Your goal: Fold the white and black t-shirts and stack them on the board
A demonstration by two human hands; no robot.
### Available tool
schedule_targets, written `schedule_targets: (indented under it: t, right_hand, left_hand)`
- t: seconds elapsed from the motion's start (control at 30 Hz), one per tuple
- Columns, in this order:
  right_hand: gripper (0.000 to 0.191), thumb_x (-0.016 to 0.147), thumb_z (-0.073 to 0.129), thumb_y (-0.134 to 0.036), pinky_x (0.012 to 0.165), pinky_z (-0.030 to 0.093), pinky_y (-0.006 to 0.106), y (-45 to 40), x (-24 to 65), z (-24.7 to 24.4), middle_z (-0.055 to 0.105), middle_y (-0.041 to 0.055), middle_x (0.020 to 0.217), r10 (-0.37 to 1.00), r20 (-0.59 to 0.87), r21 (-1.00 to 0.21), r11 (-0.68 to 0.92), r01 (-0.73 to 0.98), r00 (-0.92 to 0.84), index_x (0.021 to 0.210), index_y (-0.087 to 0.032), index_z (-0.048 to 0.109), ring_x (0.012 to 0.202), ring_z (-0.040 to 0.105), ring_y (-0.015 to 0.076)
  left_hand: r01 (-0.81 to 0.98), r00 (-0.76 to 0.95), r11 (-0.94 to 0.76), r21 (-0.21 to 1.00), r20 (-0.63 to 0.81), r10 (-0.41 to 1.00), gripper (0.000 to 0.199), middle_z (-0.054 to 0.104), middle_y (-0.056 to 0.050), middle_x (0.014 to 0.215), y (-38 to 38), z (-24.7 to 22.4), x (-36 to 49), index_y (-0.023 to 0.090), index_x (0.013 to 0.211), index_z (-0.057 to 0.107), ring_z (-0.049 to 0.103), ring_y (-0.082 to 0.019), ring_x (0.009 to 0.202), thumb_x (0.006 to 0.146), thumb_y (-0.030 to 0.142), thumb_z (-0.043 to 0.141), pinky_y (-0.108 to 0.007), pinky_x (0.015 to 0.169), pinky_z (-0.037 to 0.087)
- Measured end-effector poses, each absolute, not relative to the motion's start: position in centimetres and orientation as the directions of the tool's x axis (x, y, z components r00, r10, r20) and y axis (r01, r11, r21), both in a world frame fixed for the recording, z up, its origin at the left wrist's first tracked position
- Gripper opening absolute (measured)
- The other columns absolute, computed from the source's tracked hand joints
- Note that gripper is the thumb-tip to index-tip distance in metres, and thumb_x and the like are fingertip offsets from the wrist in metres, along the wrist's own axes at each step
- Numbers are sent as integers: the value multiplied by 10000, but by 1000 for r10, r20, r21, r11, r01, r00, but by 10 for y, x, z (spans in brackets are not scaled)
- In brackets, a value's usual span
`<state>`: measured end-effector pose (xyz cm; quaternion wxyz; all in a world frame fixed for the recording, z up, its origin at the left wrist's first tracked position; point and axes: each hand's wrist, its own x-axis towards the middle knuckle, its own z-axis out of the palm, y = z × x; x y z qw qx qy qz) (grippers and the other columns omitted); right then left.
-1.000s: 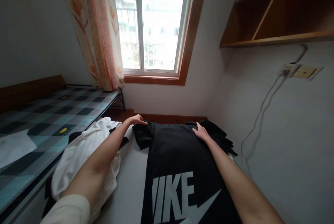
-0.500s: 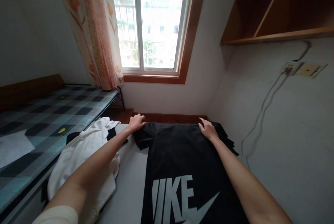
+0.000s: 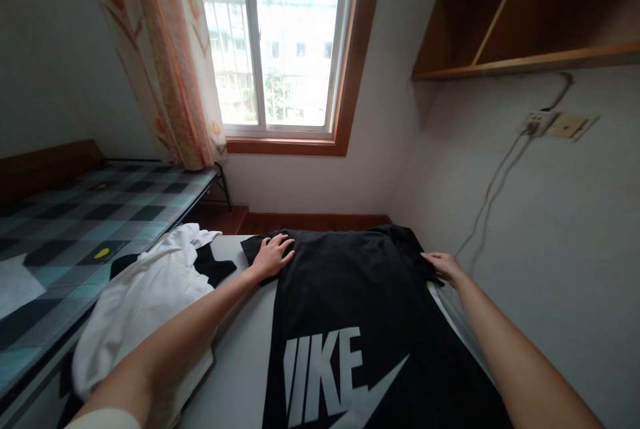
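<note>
A black T-shirt [image 3: 345,282] with large light-grey lettering and a swoosh lies spread over a pale tabletop [image 3: 240,329], its sleeves at the far end. My left hand [image 3: 273,257] rests on the left sleeve and shoulder, palm down with fingers spread. At the opposite side, my right hand [image 3: 446,268] pinches the edge of the right sleeve; its thumb is partly hidden. Beside my left forearm lies a crumpled white garment [image 3: 145,302] with black parts.
A checked mattress [image 3: 135,209] on a bed frame stands to the left, with a sheet of paper [image 3: 17,286] on it. A curtain [image 3: 165,62] hangs by the window. On the right wall are a wooden shelf [image 3: 500,64] and a socket with a hanging cord [image 3: 493,182].
My left hand has moved right and nearer, onto the shirt's shoulder. My right hand has left the collar area for the right sleeve edge, and that side is spread wider.
</note>
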<state>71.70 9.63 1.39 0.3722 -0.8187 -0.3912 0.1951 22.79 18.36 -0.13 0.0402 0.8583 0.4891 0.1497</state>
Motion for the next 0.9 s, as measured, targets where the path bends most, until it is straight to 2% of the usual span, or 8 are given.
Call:
schedule_targets:
  t: [0.1,0.17,0.3,0.47,0.6,0.67,0.8,0.9]
  right_hand:
    - [174,744,696,-322,502,518,275,96,709,18,715,104,713,782,-198,-832,-453,321,591,717,-151,676,601,662,196]
    - [98,708,706,-232,540,530,274,98,706,21,722,99,740,785,-221,-868,-429,251,579,750,-149,675,641,669,195]
    - [88,669,681,-184,674,548,320,101,714,31,728,98,769,777,16,-854,-316,412,629,749,-147,679,736,679,223]
    - [183,726,643,-296,774,521,349,87,746,39,741,133,904,730,298,-647,-320,692,615,819,-162,726,865,684,273]
    - [170,741,617,-302,746,517,412,63,759,25,740,132,939,768,159,-375,-535,757,621,806,-208,743,874,683,323]
    - [200,765,590,-296,761,513,422,54,756,17,728,144,983,796,135,-261,-545,797,589,845,-207,751,903,677,329]
    - [312,853,503,-315,846,488,319,46,734,13,700,148,983,922,190,-265,-282,922,336,984,-155,736,934,662,247]
    - [319,883,462,-341,787,478,293,39,716,19,698,122,910,950,167,-258,-217,941,265,918,-157,721,854,655,220]
  left_hand:
    - [827,475,-518,217,222,851,448,489,-73,1453,183,0,228,286,1341,539,405,-240,1351,960,472,394,-449,1132,233]
    - [825,476,-522,218,230,849,451,493,-81,1448,182,0,228,276,1338,544,407,-245,1350,960,469,391,-452,1130,237]
    - [824,473,-521,221,238,848,450,502,-86,1440,182,0,227,270,1333,550,417,-241,1345,961,465,389,-449,1130,239]
    - [822,473,-522,227,239,848,443,507,-79,1437,182,0,227,274,1330,553,419,-238,1347,960,463,398,-436,1129,250]
    - [831,464,-513,214,240,853,422,512,-67,1433,181,0,227,281,1326,553,405,-229,1358,963,440,408,-421,1131,251]
    - [830,472,-528,180,278,837,399,524,-78,1416,180,1,227,261,1289,586,403,-239,1353,963,418,417,-421,1120,265]
    - [790,553,-611,46,377,743,309,582,-99,1306,166,10,227,225,1153,662,486,-262,1229,955,278,432,-419,1033,341]
    - [735,632,-678,-10,371,681,287,633,-93,1163,140,18,229,216,1085,672,556,-244,1077,944,211,422,-396,943,385]
